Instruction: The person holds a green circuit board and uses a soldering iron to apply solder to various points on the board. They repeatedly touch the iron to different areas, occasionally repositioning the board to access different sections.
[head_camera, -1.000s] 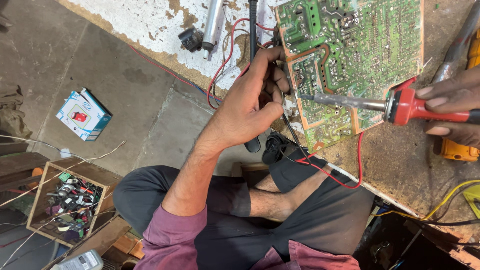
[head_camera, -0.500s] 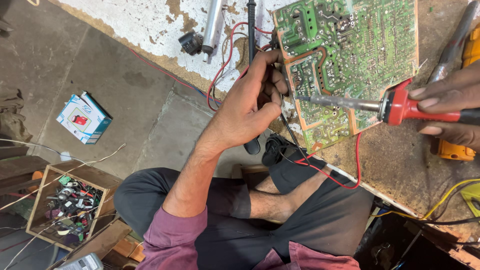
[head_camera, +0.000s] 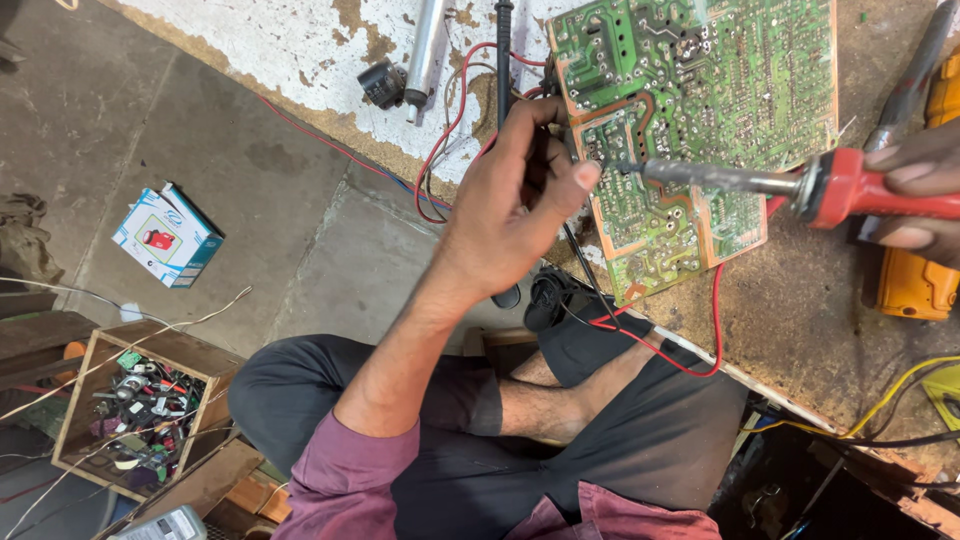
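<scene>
1. Compared with a second earlier: almost nothing shifted; left hand stayed at the left edge of the green circuit board, red-handled soldering iron kept to the same spot on the copper side.
2. Read as steady work on one joint rather than a move to a new one — a judgement only.
3. Left hand: closed, thumb and fingers pinched together at the board's edge; whatever thin thing sat between them too small to tell.
4. Right hand: wrapped around the iron's red handle, metal tip laid across the board toward the left thumb, tip and thumb very near each other.
5. Board lay flat on the worn brown desk, near its left edge, solder side up.
6. Around it: red wires looping off the board over the desk edge, a black probe and a grey metal tube on the flaking white part, a yellow tool under the right wrist.
7. On the floor: a small blue-and-white box, and a wooden crate of parts beside the knee.
8. In the way: the loose wires crowding the board's left corner.
</scene>
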